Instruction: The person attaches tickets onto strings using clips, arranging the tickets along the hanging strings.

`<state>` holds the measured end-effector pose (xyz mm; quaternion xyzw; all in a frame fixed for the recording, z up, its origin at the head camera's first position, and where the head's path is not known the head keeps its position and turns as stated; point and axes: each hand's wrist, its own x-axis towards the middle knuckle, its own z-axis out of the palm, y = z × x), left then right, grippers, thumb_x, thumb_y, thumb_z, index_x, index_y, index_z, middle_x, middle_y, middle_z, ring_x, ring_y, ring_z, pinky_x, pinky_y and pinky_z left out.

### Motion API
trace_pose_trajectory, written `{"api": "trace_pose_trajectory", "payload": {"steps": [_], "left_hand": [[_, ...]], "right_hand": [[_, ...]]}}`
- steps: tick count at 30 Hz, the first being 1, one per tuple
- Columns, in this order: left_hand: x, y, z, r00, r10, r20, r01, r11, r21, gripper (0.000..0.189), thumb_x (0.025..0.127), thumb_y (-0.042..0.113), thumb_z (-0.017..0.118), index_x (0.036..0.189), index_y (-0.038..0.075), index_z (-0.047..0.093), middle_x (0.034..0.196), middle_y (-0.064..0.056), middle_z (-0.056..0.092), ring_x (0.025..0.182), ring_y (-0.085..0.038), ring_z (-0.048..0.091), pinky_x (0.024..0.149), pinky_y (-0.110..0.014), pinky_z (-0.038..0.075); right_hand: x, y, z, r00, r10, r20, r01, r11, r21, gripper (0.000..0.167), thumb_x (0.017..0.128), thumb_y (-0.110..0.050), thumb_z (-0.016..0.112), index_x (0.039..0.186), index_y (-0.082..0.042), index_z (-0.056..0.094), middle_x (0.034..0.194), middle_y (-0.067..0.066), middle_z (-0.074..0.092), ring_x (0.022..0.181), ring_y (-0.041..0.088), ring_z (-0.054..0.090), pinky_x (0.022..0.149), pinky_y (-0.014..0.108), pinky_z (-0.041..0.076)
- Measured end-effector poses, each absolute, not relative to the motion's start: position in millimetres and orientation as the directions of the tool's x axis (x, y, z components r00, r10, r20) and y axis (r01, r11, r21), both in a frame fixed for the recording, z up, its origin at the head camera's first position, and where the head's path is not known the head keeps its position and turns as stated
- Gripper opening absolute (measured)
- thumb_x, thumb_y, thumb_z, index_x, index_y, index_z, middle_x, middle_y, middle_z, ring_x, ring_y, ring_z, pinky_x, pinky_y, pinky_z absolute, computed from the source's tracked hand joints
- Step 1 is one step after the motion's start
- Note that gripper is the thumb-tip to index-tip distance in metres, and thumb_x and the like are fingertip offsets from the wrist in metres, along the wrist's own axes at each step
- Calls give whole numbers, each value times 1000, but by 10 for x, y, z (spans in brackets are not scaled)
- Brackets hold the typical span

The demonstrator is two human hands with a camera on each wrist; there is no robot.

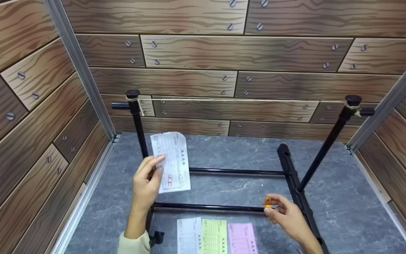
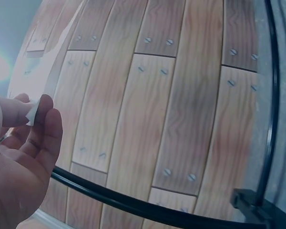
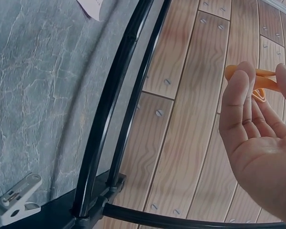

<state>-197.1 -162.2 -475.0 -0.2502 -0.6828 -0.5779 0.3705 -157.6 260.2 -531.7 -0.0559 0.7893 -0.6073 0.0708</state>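
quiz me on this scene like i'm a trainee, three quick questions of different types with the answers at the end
1. Short answer: what does the right hand hold?
2. True or false: the white sheet in the left hand is clipped to the string.
3. Fill the gap: in the head view, three sheets lie side by side near the bottom edge. From left to right they are a whitish sheet, a yellow-green sheet and a ____ sheet.

Key:
1. An orange clip.
2. False; it is held in the hand, below the string in the head view.
3. Pink.
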Motion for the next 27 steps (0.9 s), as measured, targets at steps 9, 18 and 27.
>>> {"api": "trace_pose_trajectory", "payload": {"steps": [9,18,27], "left_hand": [[-2098,-1664,-4551,-591,-87,802,783,179,596,32,89,-21,58,116,-8,69,102,-19,62,62,-16,41,52,-22,35],[-2197,-1655,-4398,-588,-112,801,784,163,599,29,88,-22,57,112,-12,69,103,-23,63,73,-14,51,60,-17,43],[-2262,-1632,-4312,-588,-142,796,771,199,605,29,87,-26,53,110,-15,67,100,-27,61,71,-13,45,58,-18,36]], "right_hand": [[-1578,2609,-5275,-988,-150,-33,-5,246,-969,54,95,-13,71,139,10,50,116,21,64,82,28,68,70,39,59],[-1600,2590,-5193,-989,-145,15,-53,262,-964,51,94,-8,71,136,12,51,114,22,64,79,29,68,69,39,59],[-1622,2627,-5097,-991,-111,78,-108,298,-948,46,92,-3,72,133,10,55,112,26,64,73,24,67,62,33,57]]}}
